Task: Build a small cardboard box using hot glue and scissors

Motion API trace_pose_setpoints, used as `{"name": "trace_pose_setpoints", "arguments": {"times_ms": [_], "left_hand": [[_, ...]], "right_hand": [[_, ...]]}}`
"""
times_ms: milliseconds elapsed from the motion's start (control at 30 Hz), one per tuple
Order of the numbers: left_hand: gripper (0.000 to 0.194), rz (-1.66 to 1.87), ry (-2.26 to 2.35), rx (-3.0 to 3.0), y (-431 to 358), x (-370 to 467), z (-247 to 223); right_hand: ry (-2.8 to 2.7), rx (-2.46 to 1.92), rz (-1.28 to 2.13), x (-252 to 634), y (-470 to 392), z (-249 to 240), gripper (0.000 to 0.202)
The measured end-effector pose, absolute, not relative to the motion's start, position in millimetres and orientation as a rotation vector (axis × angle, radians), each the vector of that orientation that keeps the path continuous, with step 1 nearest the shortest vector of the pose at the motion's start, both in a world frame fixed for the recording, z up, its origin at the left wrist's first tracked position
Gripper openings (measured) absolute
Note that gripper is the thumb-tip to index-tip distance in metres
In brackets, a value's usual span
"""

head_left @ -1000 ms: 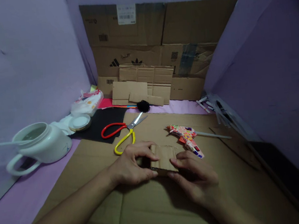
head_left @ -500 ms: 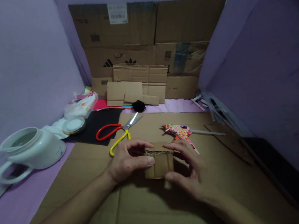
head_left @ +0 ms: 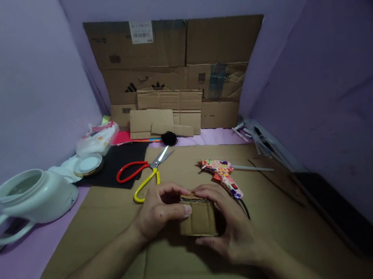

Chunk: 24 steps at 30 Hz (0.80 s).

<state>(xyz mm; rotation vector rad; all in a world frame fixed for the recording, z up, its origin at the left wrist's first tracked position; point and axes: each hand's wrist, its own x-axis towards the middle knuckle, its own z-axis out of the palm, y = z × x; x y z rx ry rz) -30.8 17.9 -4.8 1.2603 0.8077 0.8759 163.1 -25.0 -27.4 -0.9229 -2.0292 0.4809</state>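
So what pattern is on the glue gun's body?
The glue gun has a multicoloured floral-looking pattern, in the head view.

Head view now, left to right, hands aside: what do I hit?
White pot → round lid → scissors with red and yellow handles → small cardboard piece → floral-patterned glue gun → long dark flat object.

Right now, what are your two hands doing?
Left hand: closed on the small cardboard box.
Right hand: closed on the same box.
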Motion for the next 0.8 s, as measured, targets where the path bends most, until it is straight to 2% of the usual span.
{"name": "trace_pose_setpoints", "arguments": {"times_ms": [100,400,800], "left_hand": [[0.027,0.906,0.817,1.127,14.7,-27.3,-4.9],[0.04,0.897,0.724,1.009,11.1,-29.5,-10.9],[0.038,0.835,0.741,0.97,14.2,-27.8,-12.1]], "right_hand": [[-1.975,-0.861,0.437,161.2,-24.9,-24.7,0.063],[-1.942,-0.836,0.303,158.6,-26.9,-21.0,0.061],[-1.873,-0.803,0.325,157.8,-26.2,-19.3,0.059]]}}
